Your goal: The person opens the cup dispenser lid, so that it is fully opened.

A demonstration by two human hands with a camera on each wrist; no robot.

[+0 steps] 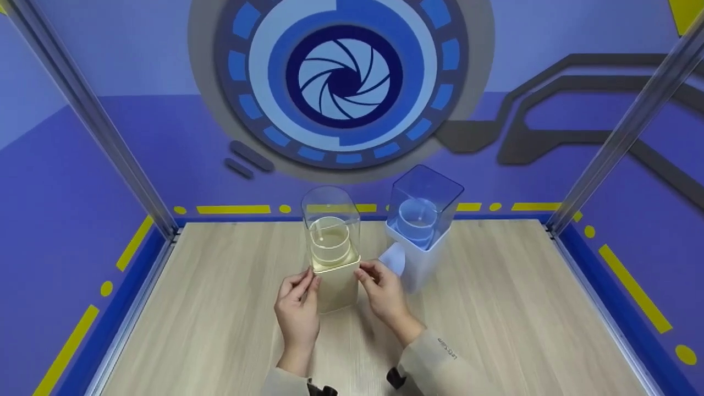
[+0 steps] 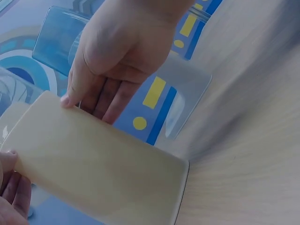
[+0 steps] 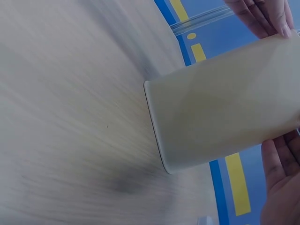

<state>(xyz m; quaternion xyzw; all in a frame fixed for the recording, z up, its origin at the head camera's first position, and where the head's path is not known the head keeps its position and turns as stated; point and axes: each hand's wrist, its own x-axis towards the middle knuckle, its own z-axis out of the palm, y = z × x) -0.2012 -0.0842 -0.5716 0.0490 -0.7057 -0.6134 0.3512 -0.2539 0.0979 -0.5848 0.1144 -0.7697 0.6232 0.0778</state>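
Observation:
A tall cream container (image 1: 336,290) stands in front of me, with a clear upper part (image 1: 331,202) and a round clear cup shape (image 1: 330,247) inside it. My left hand (image 1: 298,308) holds its left side near the top of the cream body, thumb toward me. On the opposite side my right hand (image 1: 386,294) grips the matching upper corner, thumb also on the near face. Both wrist views show the plain cream body (image 2: 103,154) between the two hands. Just behind my right hand is a similar white container (image 1: 426,269) with a blue clear top (image 1: 426,190).
A pale handle-like piece (image 1: 393,257) sticks out from the white container toward my right hand. Wood-grain tabletop (image 1: 220,297) surrounds both containers. Blue printed walls close off the back and sides, with metal posts (image 1: 616,115) at the rear corners.

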